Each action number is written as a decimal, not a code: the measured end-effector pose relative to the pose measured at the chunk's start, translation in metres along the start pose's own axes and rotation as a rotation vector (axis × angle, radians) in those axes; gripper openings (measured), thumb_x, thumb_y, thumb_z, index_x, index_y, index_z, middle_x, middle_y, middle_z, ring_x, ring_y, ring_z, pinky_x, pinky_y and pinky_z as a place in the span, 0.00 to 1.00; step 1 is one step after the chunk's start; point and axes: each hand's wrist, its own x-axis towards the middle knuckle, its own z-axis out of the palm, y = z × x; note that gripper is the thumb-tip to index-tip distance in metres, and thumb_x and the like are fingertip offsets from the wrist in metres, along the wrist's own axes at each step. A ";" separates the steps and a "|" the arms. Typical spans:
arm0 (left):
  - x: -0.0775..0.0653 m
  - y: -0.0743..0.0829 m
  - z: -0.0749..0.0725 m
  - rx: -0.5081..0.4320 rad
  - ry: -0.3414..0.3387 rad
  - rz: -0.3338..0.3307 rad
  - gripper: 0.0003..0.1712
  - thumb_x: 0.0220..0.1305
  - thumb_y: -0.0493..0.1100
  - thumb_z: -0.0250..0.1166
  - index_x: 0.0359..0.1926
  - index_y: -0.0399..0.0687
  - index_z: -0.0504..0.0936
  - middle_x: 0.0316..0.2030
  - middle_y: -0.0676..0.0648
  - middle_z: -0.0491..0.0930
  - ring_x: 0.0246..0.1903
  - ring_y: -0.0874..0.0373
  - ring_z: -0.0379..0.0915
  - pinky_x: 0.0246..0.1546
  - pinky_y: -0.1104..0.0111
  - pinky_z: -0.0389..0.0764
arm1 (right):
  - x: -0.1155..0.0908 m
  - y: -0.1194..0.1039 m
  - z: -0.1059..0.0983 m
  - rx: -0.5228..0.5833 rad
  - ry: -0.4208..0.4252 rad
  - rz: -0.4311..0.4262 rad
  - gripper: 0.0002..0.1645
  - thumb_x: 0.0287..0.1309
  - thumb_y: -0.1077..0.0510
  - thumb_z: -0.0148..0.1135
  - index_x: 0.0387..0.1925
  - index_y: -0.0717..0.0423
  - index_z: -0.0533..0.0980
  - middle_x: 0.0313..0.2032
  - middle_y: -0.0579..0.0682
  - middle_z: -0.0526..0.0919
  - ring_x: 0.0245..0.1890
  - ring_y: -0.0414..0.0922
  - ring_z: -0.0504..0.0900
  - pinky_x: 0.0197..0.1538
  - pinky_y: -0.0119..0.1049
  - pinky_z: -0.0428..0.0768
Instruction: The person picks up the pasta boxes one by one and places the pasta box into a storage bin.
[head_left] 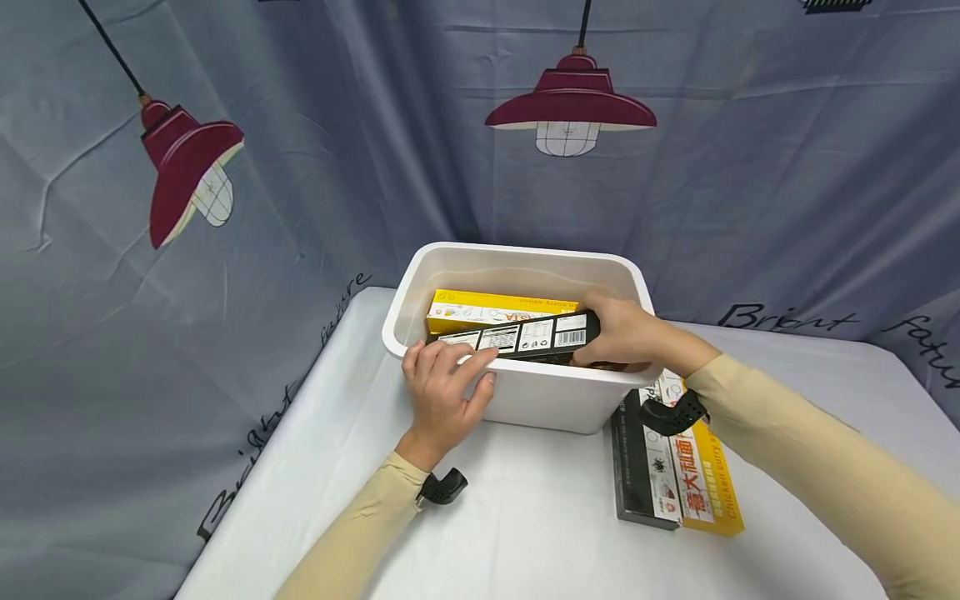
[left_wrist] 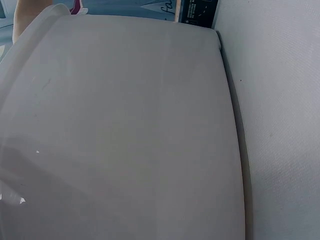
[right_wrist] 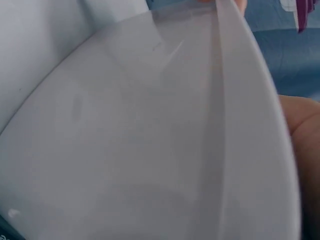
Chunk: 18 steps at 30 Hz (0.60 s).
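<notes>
A white plastic bin point(head_left: 498, 396) stands on the table. Inside it, a black pasta box point(head_left: 536, 335) with a barcode lies tilted along the front wall, its right end higher. My right hand point(head_left: 618, 329) reaches over the bin's right side and grips that end between thumb and fingers. At the front left, my left hand point(head_left: 442, 392) holds the rim, fingers over it and thumb outside, close to the black box's left end. Behind lies a yellow pasta box point(head_left: 502, 305). The left wrist view mostly shows the bin's outer wall point(left_wrist: 125, 120); the right wrist view, wall and rim point(right_wrist: 255, 120).
To the right of the bin, under my right forearm, a black box point(head_left: 637, 475) and a yellow box point(head_left: 708, 483) lie side by side on the white tablecloth point(head_left: 540, 517). A grey-blue curtain point(head_left: 360, 150) printed with red lamps hangs behind the table.
</notes>
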 end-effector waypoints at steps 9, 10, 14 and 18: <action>0.000 0.001 0.000 -0.002 -0.006 0.006 0.13 0.66 0.48 0.59 0.43 0.55 0.89 0.35 0.50 0.79 0.42 0.51 0.70 0.57 0.50 0.57 | 0.007 -0.003 0.006 -0.271 -0.108 -0.046 0.27 0.40 0.57 0.70 0.46 0.64 0.77 0.35 0.54 0.85 0.34 0.50 0.78 0.41 0.41 0.75; 0.000 0.001 0.000 -0.003 -0.002 0.009 0.13 0.66 0.47 0.59 0.43 0.55 0.89 0.35 0.50 0.79 0.42 0.51 0.70 0.57 0.50 0.57 | 0.007 -0.002 0.007 -0.291 -0.117 -0.051 0.25 0.40 0.59 0.69 0.45 0.63 0.78 0.33 0.52 0.85 0.33 0.49 0.77 0.40 0.40 0.74; 0.000 0.000 0.001 -0.009 0.015 0.011 0.13 0.65 0.46 0.59 0.43 0.54 0.89 0.34 0.49 0.79 0.42 0.51 0.70 0.57 0.50 0.56 | 0.010 -0.002 0.011 -0.326 -0.139 -0.049 0.19 0.44 0.62 0.68 0.41 0.63 0.78 0.30 0.52 0.84 0.32 0.49 0.76 0.41 0.40 0.73; 0.000 -0.001 0.001 -0.006 0.010 0.007 0.13 0.65 0.47 0.59 0.44 0.55 0.89 0.35 0.49 0.80 0.42 0.51 0.70 0.57 0.50 0.56 | 0.014 -0.002 0.017 -0.384 -0.167 -0.055 0.11 0.47 0.64 0.66 0.36 0.62 0.78 0.30 0.53 0.84 0.31 0.49 0.76 0.44 0.43 0.74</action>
